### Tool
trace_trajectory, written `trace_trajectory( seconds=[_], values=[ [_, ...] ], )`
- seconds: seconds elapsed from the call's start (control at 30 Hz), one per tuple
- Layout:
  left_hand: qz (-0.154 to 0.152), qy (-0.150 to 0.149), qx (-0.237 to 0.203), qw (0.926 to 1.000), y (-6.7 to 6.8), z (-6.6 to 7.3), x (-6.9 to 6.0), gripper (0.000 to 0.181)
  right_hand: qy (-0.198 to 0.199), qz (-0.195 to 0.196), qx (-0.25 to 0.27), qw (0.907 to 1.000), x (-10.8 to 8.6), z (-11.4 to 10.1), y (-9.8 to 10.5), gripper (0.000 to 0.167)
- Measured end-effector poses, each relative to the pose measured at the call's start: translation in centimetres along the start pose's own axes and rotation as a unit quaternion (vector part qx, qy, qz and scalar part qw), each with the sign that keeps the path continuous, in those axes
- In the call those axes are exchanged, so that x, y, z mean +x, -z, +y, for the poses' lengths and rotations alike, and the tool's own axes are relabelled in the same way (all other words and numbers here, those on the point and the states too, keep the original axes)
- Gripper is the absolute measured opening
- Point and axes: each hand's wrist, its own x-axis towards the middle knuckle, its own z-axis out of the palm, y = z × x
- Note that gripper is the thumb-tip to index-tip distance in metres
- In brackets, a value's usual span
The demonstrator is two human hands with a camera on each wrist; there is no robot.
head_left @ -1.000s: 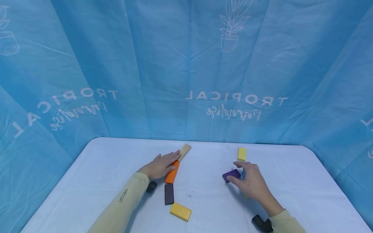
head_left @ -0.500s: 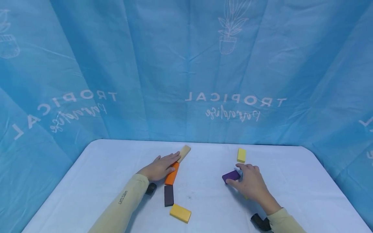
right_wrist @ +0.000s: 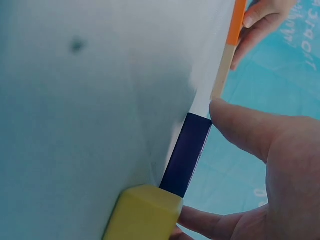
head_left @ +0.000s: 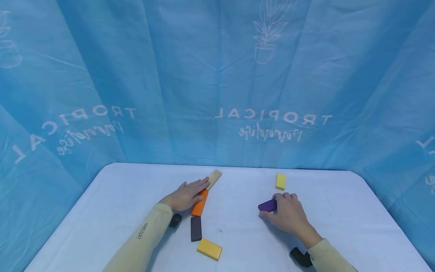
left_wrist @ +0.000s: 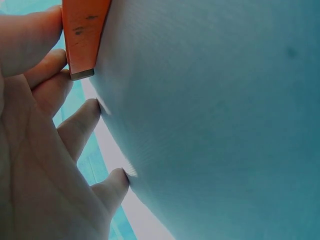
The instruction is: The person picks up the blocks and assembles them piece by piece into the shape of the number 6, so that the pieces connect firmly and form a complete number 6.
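Note:
My left hand [head_left: 183, 196] lies with its fingers extended against a row of blocks. Its thumb touches the orange block [head_left: 199, 204], and its fingertips reach the pale wooden block [head_left: 215, 179] beyond. In the left wrist view the thumb meets the side of the orange block [left_wrist: 85, 35], while other fingertips rest on the table. My right hand [head_left: 289, 215] pinches a purple block [head_left: 267, 205] between thumb and fingers, covering part of it. The right wrist view shows a yellow block [right_wrist: 142, 215] close beside the purple one, hidden under the hand from above.
A dark block [head_left: 196, 229] continues the row below the orange one, and a yellow block [head_left: 209, 249] lies angled at its near end. Another yellow block [head_left: 280, 182] sits beyond my right hand. Blue printed curtains [head_left: 190, 94] surround the white table [head_left: 136, 181].
My right hand's fingers and thumb have closed in on the purple block, covering more of it; the blue piece under that hand is now hidden. My left hand has stayed put.

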Motion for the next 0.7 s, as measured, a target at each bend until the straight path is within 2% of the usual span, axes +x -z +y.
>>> trace_trajectory(
  seconds=[0.27, 0.7],
  values=[
    [0.0, 0.001, 0.002, 1.0, 0.0, 0.04, 0.01, 0.056, 0.015, 0.006, -0.013, 0.9998, 0.27, 0.11, -0.3, 0.077],
    [0.001, 0.002, 0.005, 1.0, -0.2, -0.16, 0.1, 0.056, 0.007, -0.001, 0.006, 1.0, 0.31, 0.02, -0.15, 0.075]
  ],
)
